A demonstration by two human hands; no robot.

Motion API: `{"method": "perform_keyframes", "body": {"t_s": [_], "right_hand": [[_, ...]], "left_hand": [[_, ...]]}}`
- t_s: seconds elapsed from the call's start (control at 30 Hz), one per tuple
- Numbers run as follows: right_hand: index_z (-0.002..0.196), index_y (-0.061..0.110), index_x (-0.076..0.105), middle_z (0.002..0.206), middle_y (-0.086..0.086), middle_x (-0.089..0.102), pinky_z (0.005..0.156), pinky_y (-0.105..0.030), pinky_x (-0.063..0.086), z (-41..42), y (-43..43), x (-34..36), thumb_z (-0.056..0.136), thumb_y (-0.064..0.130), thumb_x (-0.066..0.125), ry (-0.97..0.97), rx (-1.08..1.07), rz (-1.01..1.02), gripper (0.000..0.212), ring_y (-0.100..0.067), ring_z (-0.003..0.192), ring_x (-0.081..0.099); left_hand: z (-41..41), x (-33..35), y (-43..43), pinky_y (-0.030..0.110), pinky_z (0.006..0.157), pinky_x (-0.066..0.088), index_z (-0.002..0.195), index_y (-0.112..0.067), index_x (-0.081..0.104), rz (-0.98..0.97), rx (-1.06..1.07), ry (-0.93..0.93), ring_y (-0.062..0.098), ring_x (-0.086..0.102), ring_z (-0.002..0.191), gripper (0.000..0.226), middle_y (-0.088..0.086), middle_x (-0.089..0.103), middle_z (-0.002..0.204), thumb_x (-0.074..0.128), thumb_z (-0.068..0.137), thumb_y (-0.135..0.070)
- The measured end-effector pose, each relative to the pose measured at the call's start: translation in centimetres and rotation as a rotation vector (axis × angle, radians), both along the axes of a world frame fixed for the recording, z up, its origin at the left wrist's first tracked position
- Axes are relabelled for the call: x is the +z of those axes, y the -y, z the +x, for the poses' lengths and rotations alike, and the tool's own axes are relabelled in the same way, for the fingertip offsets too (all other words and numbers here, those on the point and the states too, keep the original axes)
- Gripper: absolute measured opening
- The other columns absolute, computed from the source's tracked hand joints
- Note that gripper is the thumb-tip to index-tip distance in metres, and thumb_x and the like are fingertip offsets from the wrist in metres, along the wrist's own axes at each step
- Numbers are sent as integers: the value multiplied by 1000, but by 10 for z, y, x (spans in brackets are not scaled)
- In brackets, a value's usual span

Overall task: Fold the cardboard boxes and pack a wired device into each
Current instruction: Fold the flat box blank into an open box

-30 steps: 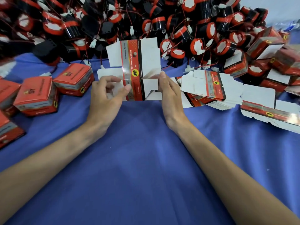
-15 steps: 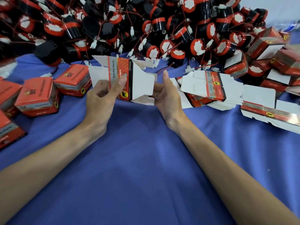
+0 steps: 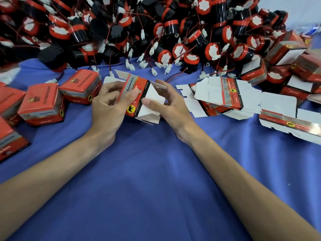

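Left hand (image 3: 107, 106) and right hand (image 3: 170, 105) both pinch the half-formed carton (image 3: 141, 86); it looks like light, thin card, best gripped along its creases.

Left hand (image 3: 107, 108) and right hand (image 3: 167, 106) hover close together, fingers (image 3: 111, 85) curled, pinching.

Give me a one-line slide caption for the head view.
Left hand and right hand grip a half-folded carton over blue cloth, flanked by finished boxes and flat blanks, wired devices heaped behind.

A blue cloth (image 3: 156, 188) is lying lightly wrinkled from six o'clock to centre; a pale surface (image 3: 295, 7) is showing at one o'clock.
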State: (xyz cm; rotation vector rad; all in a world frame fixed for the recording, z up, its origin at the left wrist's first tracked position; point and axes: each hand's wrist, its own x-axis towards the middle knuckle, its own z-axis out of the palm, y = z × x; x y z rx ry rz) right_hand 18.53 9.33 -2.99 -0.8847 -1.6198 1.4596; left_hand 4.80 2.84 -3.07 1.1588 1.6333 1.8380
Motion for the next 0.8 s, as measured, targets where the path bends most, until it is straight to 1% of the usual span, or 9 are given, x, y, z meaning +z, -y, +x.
{"method": "perform_keyframes", "body": {"t_s": [0.07,0.13,0.17,0.27,0.33,0.47,0.57,0.67,0.8], "right_hand": [[140,9,42,128,6,54,100,-24,45,0,2,2,79,12,78,24,-130,211,71,-1,119,49],[142,1,37,135,-4,46,98,-12,40,2,3,5,79,2,73,87,-305,548,73,-7,123,42],[141,-5,35,136,-11,45,98,-12,39,3,2,5,78,-4,70,126,-363,714,72,-13,124,41],[132,-14,42,134,-26,49,106,-39,41,7,-1,7,76,-14,64,248,-367,1071,61,-34,127,44],[129,-10,49,131,-23,54,104,-43,42,8,-2,8,71,-15,64,325,-265,1228,59,-36,123,51],[128,4,58,131,-9,59,80,-48,48,6,9,9,61,-8,62,427,-86,1292,68,-31,119,56],[128,3,58,131,-9,59,82,-50,47,7,10,13,58,-8,63,422,-18,1279,71,-35,118,56],[131,0,53,132,-12,57,88,-48,46,8,9,13,59,-9,62,380,9,1241,73,-34,119,54],[132,1,45,132,-22,52,95,-47,44,2,11,6,72,-3,72,203,-136,1242,66,-33,124,49]], "left_hand": [[-1,0,-1,14,86,45,88,-20,65,-40,56,-117,-9,53,99,10,0,53,117,74,84,-17],[-1,-3,2,20,102,39,119,-17,52,-50,112,-261,2,45,116,43,6,43,130,75,83,-14],[1,-4,5,24,108,36,130,-11,43,-18,130,-333,10,41,124,57,11,37,134,75,83,-14],[8,1,10,39,112,32,138,6,34,117,168,-536,27,33,131,73,23,29,135,73,83,-23],[11,5,11,45,112,31,137,9,35,201,153,-655,26,30,131,71,20,28,135,68,86,-28],[11,5,17,64,108,24,140,-3,38,173,90,-846,33,28,140,63,13,27,144,55,90,-38],[-8,12,14,68,107,21,138,-4,46,159,22,-1150,25,38,137,69,10,42,145,47,93,-56],[-29,21,4,56,107,33,135,-1,50,157,-120,-1192,27,50,126,77,13,54,135,44,91,-64],[-30,22,2,26,96,38,120,4,56,146,-194,-999,18,49,104,76,17,55,113,40,93,-65]]}}
